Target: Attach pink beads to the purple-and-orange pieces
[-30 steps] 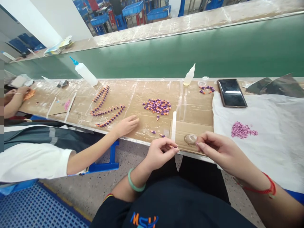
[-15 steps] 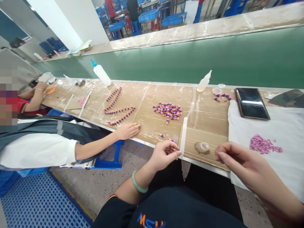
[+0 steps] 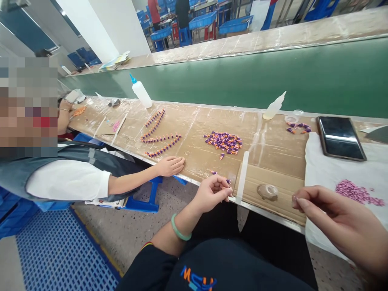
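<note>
Our left hand (image 3: pixel 210 194) is curled shut at the front edge of the cardboard-covered worktop (image 3: pixel 188 121); we cannot tell what it grips; two loose purple-and-orange beads (image 3: pixel 220 176) lie just beyond it; our right hand (image 3: pixel 339 218) pinches thumb and forefinger together beside the white cloth (image 3: pixel 321 173), any catch too small to tell; between our hands sits one round translucent lump (image 3: pixel 267 192); toward the back edge we count two squeeze bottles (image 3: pixel 274 106), one small clear cup (image 3: pixel 291 118) and one phone (image 3: pixel 341 138); a co-worker's hand (image 3: pixel 171 166) rests on the front edge.
</note>
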Demonstrator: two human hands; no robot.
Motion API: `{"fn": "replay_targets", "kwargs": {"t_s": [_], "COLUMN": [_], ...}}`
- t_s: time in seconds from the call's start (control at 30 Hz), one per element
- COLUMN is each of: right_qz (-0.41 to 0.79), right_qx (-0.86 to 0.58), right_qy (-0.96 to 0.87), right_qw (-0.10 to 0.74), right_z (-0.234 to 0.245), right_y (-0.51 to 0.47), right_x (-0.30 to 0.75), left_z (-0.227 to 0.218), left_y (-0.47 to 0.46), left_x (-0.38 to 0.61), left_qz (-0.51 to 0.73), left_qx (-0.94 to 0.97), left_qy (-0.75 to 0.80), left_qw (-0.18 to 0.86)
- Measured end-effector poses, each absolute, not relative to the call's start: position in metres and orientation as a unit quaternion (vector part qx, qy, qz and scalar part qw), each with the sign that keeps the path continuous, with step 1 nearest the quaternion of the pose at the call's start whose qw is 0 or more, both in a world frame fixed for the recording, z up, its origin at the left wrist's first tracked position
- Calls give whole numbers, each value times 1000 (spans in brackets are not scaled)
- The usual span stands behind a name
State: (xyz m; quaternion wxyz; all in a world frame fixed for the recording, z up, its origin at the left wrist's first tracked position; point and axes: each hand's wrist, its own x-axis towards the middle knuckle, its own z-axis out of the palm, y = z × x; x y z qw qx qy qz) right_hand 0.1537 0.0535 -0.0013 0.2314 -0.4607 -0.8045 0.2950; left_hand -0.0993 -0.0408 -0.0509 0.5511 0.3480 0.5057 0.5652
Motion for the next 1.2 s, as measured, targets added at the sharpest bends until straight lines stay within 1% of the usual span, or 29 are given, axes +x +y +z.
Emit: {"fn": "replay_targets", "kwargs": {"t_s": [0.13, 0.3, 0.47, 0.73, 1.2], "right_qz": [301, 303, 317, 321, 301], "right_qx": [-435, -422, -410, -406, -409], "right_qy": [-825, -831, -833, -831, -832], "right_qw": [200, 199, 193, 206, 222], "right_z": [-7, -2, 4, -10, 3], "right_y": [54, 53, 53, 53, 53], "right_x": [161, 158, 155, 157, 144], "left_z": [-48, -43, -38, -48, -63], "left_y": [-44, -45, -44, -44, -42], "left_x": [-102, -106, -106, -110, -119], "left_qz": [571, 589, 585, 601, 621], "left_qx": [341, 333, 340, 352, 310], "left_qy": [509, 511, 505, 504, 513], "left_qw": [546, 530, 536, 511, 504]}}
